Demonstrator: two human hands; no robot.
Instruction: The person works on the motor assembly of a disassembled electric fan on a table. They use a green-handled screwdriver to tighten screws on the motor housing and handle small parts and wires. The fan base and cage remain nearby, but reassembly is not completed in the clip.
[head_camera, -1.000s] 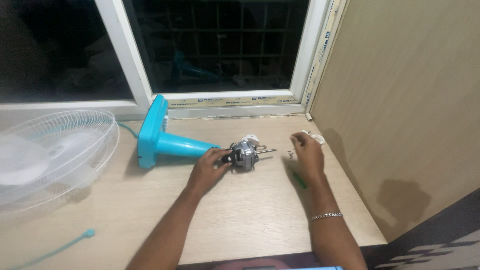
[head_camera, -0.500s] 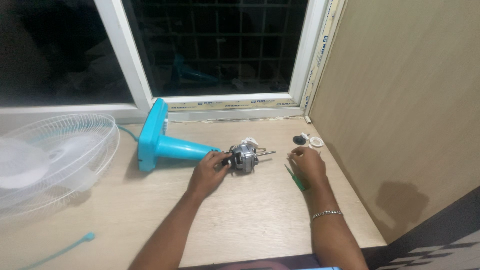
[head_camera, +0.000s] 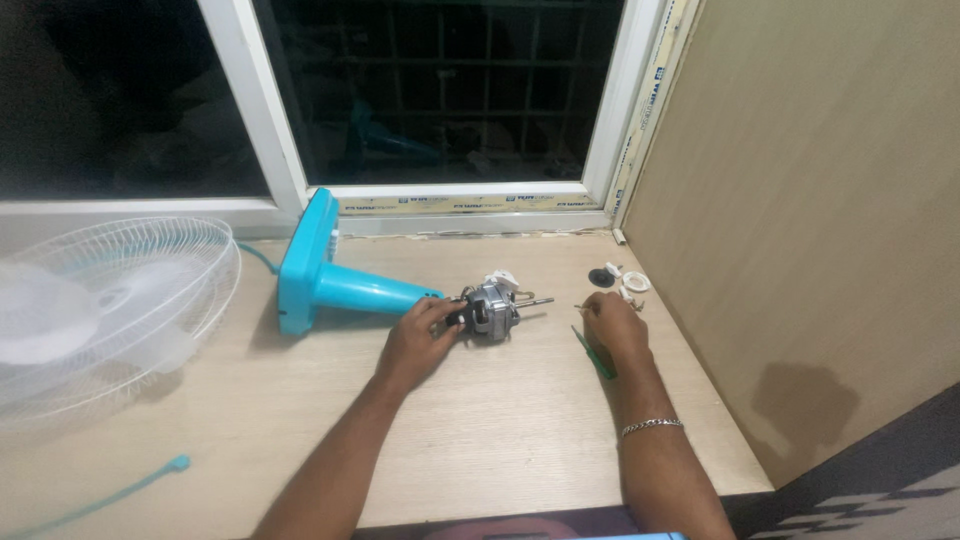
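Observation:
A grey fan motor (head_camera: 490, 311) with a thin shaft lies on the wooden tabletop (head_camera: 500, 420), joined to a turquoise fan stand (head_camera: 325, 280) lying on its side. My left hand (head_camera: 418, 343) grips the stand's neck just left of the motor. To the right of the motor, my right hand (head_camera: 615, 330) rests on the table, its fingertips pinched on a small thin metal piece that looks like a screw. A green screwdriver (head_camera: 596, 357) lies on the table partly under that hand.
Small loose parts, a black knob (head_camera: 598, 277) and white rings (head_camera: 634, 284), sit near the back right corner. A white fan grille (head_camera: 110, 300) with blades lies at the left. A turquoise strip (head_camera: 110, 497) lies front left. A wooden panel (head_camera: 800, 220) walls the right side; a window (head_camera: 440, 90) is behind.
My right hand has drawn back from the small parts in the corner toward the motor. My left hand and the motor have stayed in place.

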